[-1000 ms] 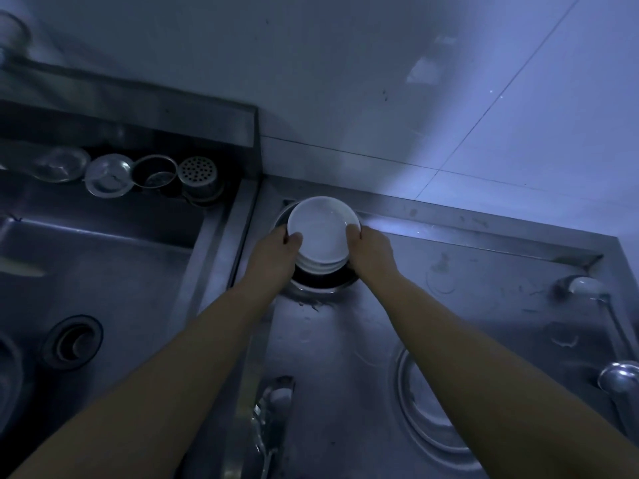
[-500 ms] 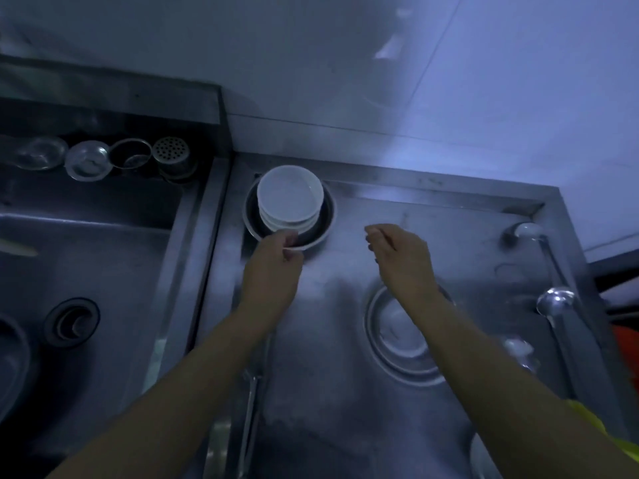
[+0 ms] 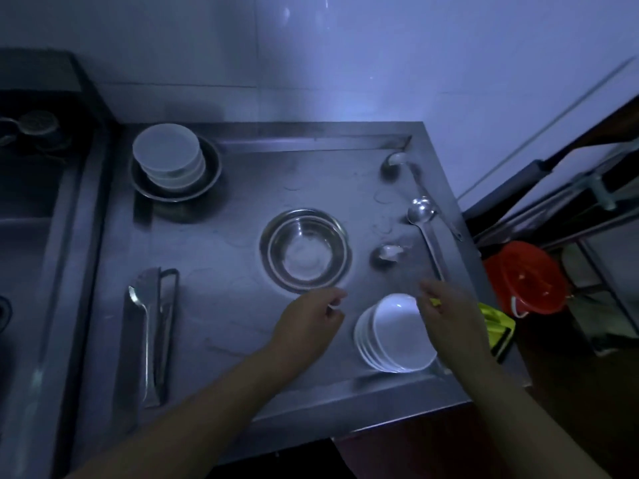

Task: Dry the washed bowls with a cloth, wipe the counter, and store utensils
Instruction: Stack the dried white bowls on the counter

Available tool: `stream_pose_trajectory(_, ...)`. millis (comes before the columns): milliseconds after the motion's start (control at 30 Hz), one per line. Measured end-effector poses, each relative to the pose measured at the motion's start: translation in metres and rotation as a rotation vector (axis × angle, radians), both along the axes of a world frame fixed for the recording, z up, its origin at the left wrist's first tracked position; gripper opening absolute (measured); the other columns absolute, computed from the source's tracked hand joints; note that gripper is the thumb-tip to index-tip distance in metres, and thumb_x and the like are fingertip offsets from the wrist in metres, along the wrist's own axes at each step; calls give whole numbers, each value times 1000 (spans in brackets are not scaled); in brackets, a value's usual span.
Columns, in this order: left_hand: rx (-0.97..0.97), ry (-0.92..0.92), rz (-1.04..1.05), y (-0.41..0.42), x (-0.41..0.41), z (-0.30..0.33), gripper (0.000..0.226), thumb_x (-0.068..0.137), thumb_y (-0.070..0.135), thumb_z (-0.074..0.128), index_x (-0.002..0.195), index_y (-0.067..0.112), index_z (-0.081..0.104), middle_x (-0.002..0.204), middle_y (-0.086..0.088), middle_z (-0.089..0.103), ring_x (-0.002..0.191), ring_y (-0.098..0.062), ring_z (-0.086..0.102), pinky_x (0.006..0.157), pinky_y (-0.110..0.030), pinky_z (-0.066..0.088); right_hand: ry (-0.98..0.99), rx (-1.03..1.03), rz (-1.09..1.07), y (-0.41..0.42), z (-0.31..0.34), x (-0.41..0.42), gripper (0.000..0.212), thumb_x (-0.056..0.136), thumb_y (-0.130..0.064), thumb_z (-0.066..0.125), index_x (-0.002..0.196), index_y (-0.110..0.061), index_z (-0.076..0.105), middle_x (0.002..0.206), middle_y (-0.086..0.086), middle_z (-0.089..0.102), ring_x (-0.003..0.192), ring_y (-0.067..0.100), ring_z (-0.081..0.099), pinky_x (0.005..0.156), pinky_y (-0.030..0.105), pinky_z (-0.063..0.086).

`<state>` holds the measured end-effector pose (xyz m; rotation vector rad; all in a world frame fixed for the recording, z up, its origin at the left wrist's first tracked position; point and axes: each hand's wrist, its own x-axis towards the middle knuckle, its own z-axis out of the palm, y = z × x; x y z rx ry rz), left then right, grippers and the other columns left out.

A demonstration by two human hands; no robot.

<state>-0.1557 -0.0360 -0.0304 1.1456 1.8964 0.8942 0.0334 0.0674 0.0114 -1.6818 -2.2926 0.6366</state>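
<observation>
A stack of white bowls (image 3: 169, 159) stands in a steel dish (image 3: 207, 181) at the counter's back left. A second stack of white bowls (image 3: 394, 335) sits near the front right edge. An empty steel bowl (image 3: 306, 252) rests mid-counter. My left hand (image 3: 309, 318) hovers left of the near stack, fingers loosely curled, holding nothing. My right hand (image 3: 449, 316) hangs over that stack's right rim, fingers relaxed. A yellow-green cloth (image 3: 496, 321) lies behind my right hand at the counter's edge.
Ladles (image 3: 423, 219) and a spoon (image 3: 389, 254) lie along the right side of the steel counter (image 3: 221, 316). Tongs and a spoon (image 3: 150, 330) lie front left. The sink (image 3: 24, 216) is on the left. A red bucket (image 3: 527, 276) stands beyond the right edge.
Both hands left the far stack of bowls and drew back toward the front right, arriving either side of the near stack. The view swung right and down.
</observation>
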Motion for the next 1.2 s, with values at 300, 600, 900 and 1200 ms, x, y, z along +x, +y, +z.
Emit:
stream_pose_trajectory(300,-174,-34,-18,4,76,-12,33,81,38,62,110,20,62,97,3,55,91,-16,57,76,-25,39,-7,-219,-100,-27,-39,54,17,93,-28,55,80,-17,56,67,-3,51,65,19,48,57,29,25)
stream_pose_trajectory(600,-194,-22,72,6,93,-11,30,79,23,58,108,18,63,103,-6,60,90,-20,57,72,-27,40,-13,-224,-135,-30,-38,56,21,86,-13,53,69,0,54,66,13,53,64,28,47,54,33,25)
stream_pose_trajectory(900,-33,-47,175,8,36,29,31,74,23,59,104,19,66,98,-3,63,88,-18,59,74,-29,45,89,-129,-63,-20,-2,2,24,86,-13,52,69,3,56,66,17,61,64,31,57,55,38,41)
stream_pose_trajectory(1200,57,-29,348,13,-139,59,30,71,27,56,98,19,68,84,1,66,77,-17,61,68,-32,48,79,-14,135,18,17,-192,20,86,-17,52,69,-7,53,72,11,59,67,26,52,55,29,31)
